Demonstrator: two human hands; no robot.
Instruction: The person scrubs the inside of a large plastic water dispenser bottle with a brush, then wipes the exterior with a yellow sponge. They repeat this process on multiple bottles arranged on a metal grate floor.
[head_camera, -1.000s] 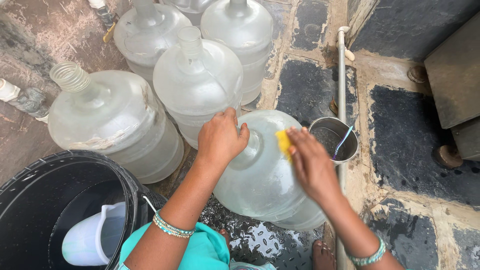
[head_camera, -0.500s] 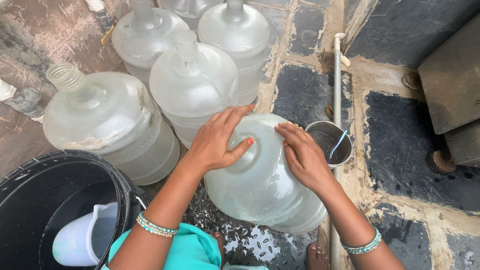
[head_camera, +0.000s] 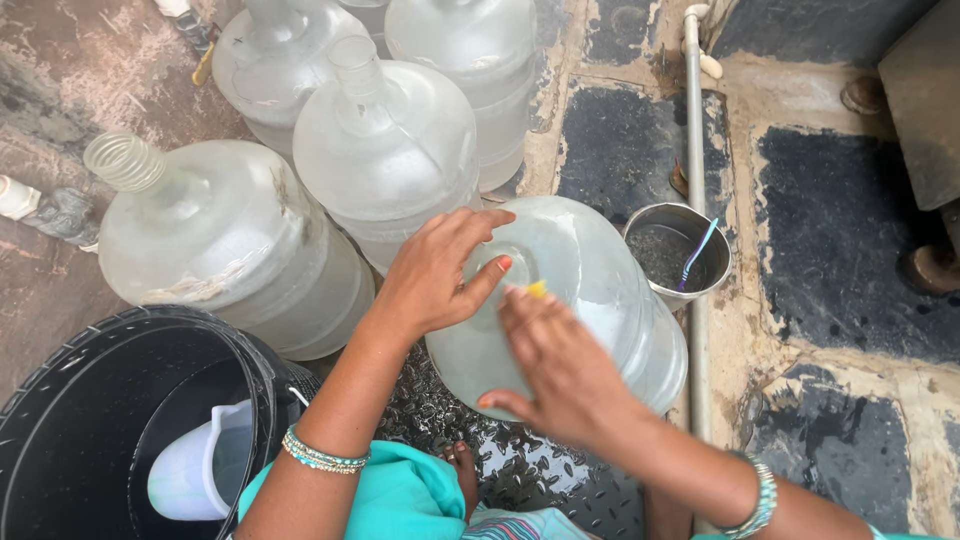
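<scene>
Our left hand (head_camera: 440, 275) lies open, steadying the near water jug (head_camera: 590, 300), tilted for access; our right hand (head_camera: 555, 365) presses a yellow scrubber (head_camera: 538, 289), grip closed around it.

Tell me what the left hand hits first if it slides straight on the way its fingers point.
Probably the steel bowl: the left hand lies on the jug, fingers aimed right toward it, though depth is unclear.

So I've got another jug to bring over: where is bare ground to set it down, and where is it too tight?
Free: the dark stone slabs right of the pipe, and the slab left of it, beyond the steel cup. Crowded: the upper left, where clear jugs stand packed, the black tub below them, and both hands on the jug being washed.
</scene>
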